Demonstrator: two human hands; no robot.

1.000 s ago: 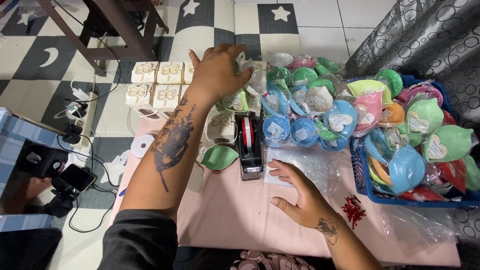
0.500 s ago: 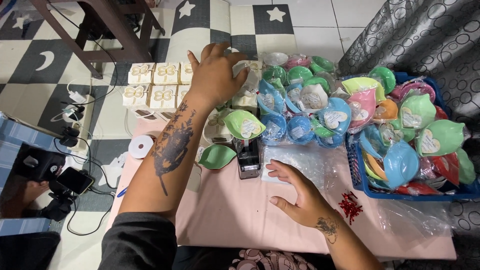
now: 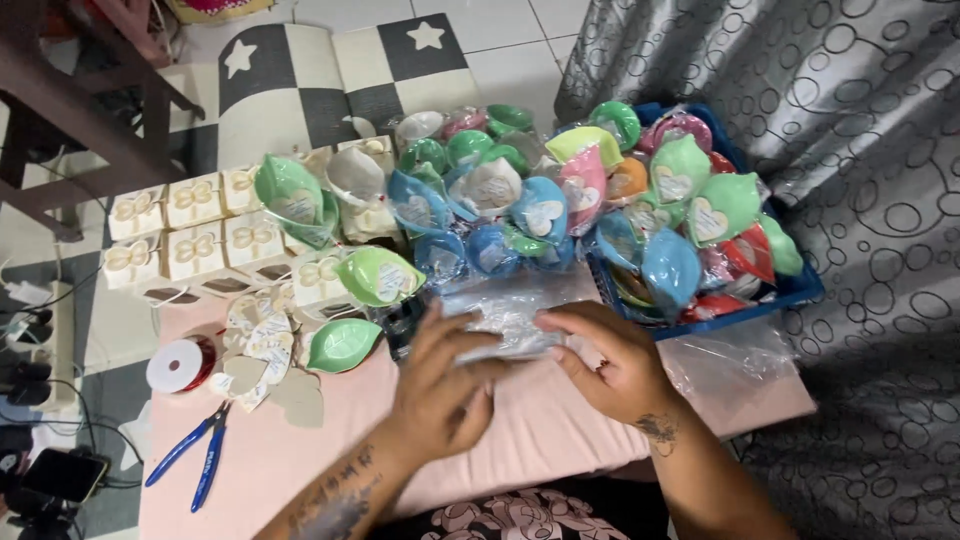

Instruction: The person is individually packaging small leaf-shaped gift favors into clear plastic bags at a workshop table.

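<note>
A: Item one?

B: A clear, crinkled plastic bag (image 3: 505,318), lying near the middle of the pink tabletop (image 3: 330,440), just in front of the heap of wrapped dishes.

A: Held by?

B: Both hands. The left hand (image 3: 440,385) grips its near left part, fingers curled together onto the film. The right hand (image 3: 610,355) pinches its right end, thumb and fingers closed on the plastic.

A: Next?

B: A heap of small leaf-shaped dishes wrapped in clear film (image 3: 520,200), in blue, green, pink and white, along the far edge. It spills into a blue plastic crate (image 3: 800,290) at the far right corner, which holds more of the same in red, orange and green.

A: Left side?

B: Small cream gift boxes with bow tops (image 3: 190,235), in rows at the far left corner. One unwrapped green leaf-shaped ceramic dish (image 3: 343,343) sits left of the left hand, touching a loose pile of white and tan paper tags (image 3: 258,345).

A: Tools?

B: A spool of red ribbon (image 3: 180,365) near the left edge, and blue-handled pliers (image 3: 190,455) closer to the near left corner, well apart from the hands.

A: Under the bag?

B: A dark object partly shows beside the left fingers; its kind cannot be told.
</note>
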